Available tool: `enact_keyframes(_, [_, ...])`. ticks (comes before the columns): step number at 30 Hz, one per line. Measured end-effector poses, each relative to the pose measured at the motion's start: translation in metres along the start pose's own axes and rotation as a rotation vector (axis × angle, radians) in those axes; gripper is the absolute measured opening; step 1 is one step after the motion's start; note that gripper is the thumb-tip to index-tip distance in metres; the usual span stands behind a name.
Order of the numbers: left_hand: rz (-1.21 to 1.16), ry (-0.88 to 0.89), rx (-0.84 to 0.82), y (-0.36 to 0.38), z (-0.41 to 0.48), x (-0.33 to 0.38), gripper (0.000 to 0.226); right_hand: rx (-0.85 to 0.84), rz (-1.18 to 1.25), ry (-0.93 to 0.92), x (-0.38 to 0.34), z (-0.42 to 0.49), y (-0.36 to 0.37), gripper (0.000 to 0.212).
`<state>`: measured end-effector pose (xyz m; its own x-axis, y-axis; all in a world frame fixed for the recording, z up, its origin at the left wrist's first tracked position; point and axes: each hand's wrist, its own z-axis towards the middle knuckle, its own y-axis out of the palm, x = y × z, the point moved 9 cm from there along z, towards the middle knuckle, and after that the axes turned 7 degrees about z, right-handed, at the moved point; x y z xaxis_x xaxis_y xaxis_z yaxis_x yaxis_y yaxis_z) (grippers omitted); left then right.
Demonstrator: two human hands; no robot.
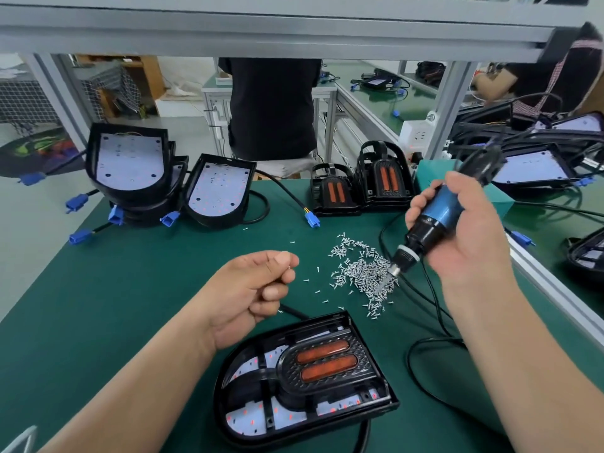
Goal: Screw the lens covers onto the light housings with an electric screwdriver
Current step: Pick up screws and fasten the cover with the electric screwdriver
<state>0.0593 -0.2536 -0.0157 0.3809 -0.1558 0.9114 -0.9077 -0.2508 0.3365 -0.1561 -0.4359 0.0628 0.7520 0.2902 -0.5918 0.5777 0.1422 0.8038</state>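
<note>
Beyond the light housing (389,403), right fingers (414,209) grip the electric screwdriver (438,214); nearer left fingers (277,259) pinch a screw (289,265)

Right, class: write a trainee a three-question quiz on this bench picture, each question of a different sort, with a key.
1. Which hand holds the screwdriver? A) left B) right C) neither
2. True or false: the screwdriver's tip points down at the screw pile.
3. Fill in: the nearest housing lies on a ____ mat.

Key: 1 B, the right hand. 2 true. 3 green.
</note>
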Motion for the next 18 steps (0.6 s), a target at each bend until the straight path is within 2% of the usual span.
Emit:
enact_keyframes(4, [0.054,0.01,-0.041,0.004,0.0,0.0,0.014,0.127,0.232,-0.088,0.012,-0.007,-0.003,0.013])
enact_keyframes(7, [0.114,0.019,-0.054,0.003,0.0,-0.002,0.015,0.153,0.335,-0.117,0.03,-0.017,-0.006,0.014])
enact_keyframes(18, [0.357,0.03,-0.048,0.01,0.0,-0.008,0.024,0.017,0.289,-0.095,0.055,-0.027,0.008,0.018])
